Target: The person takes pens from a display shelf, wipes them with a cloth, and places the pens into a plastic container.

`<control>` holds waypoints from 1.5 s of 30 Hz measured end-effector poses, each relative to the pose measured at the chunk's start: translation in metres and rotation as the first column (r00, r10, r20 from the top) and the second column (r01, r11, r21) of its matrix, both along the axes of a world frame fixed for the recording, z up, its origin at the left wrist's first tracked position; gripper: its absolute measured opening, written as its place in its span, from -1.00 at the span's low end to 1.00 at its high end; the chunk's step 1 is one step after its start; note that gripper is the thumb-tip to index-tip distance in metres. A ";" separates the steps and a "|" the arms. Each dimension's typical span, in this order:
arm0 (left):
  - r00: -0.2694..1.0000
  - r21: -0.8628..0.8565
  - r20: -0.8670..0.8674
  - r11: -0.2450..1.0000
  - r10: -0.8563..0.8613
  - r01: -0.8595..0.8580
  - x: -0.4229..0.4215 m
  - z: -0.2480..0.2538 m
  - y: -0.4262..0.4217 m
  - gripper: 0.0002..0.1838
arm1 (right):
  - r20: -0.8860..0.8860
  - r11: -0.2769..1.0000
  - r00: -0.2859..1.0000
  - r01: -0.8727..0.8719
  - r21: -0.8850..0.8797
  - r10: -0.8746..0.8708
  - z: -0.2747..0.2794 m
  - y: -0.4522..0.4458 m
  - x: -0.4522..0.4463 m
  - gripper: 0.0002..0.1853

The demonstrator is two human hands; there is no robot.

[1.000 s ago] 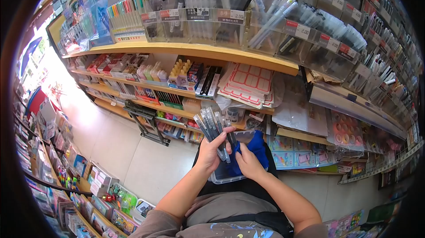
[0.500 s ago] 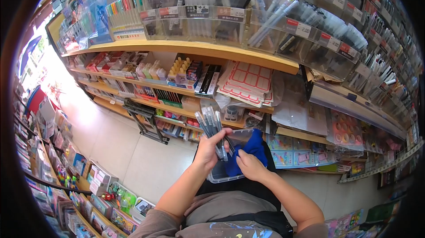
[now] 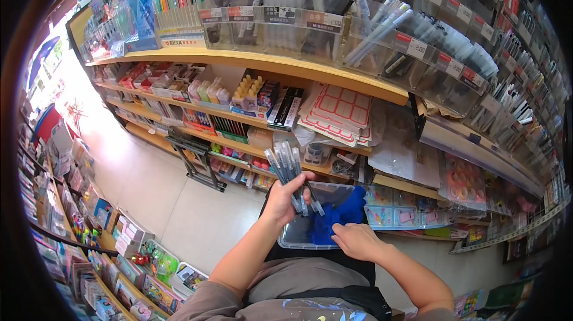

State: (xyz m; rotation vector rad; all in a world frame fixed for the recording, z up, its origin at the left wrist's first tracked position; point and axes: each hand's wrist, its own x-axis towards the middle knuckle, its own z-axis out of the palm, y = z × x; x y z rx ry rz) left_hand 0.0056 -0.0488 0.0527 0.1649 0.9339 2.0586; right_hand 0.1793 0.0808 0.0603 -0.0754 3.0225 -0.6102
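Note:
A bundle of several clear-barrelled pens (image 3: 285, 163) is clasped in my left hand (image 3: 283, 200), their upper ends fanned out toward the shelves. Beneath it, a transparent plastic box (image 3: 292, 238) rests at my lap. A bright blue cloth (image 3: 345, 213) lies bunched in the box and spills over its right side. My right hand (image 3: 361, 241) is closed on the cloth's lower edge, with its fingertips pinched together. The lower ends of the pens hang over the box, to the left of the cloth.
Clear pen bins (image 3: 382, 52) with price tags line the upper shelf (image 3: 239, 58). Lower shelves hold boxed stationery and label sheets (image 3: 340, 112). A folded black metal stand (image 3: 197, 157) is on the floor at left. Goods racks (image 3: 128, 285) stand behind on the left.
My right hand has moved right and slightly down, drawing the blue cloth along and stretching it toward the box's right side. My left hand still holds the pens, nearly in place.

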 end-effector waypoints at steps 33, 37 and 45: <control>0.801 -0.424 -0.365 0.851 -0.474 0.310 0.038 0.000 0.011 -0.81 | 0.000 0.336 0.709 0.334 -0.880 -0.705 -0.002 0.008 -0.053 -0.77; 0.855 -0.417 -0.285 0.860 -0.432 0.296 0.035 -0.006 0.006 -0.79 | -0.057 0.270 0.682 0.211 -0.939 -0.729 -0.033 0.003 -0.071 -0.75; 0.815 -0.472 -0.252 0.801 -0.522 0.368 0.033 -0.006 0.014 -0.74 | 0.099 -0.067 0.361 0.101 -0.993 -0.927 -0.039 0.032 -0.063 -0.67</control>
